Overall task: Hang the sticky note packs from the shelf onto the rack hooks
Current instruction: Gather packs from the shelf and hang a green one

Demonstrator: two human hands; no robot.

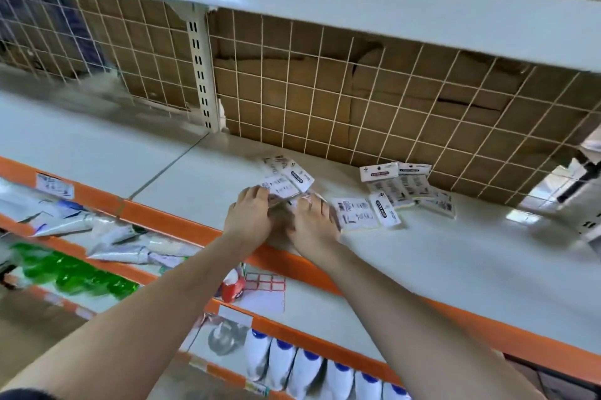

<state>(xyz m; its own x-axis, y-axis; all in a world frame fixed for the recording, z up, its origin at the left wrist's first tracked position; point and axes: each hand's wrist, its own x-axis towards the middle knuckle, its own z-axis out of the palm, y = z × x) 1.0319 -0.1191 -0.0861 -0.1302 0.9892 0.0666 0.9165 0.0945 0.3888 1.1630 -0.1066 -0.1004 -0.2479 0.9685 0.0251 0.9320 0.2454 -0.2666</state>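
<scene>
A bunch of sticky note packs (286, 180) lies on the white shelf (455, 253), right at the fingers. The left hand (248, 214) and the right hand (313, 220) sit side by side, and their fingers (260, 193) curl onto the near edge of the bunch. The picture is too blurry to tell how tight they hold. Just right of the fingers lies one more pack (364, 212). Farther right, more packs (406, 186) lean by the wire rack (325, 90) behind the fingers.

Bare forearms — dark sleeve edge (19, 394) at left elbow.
</scene>
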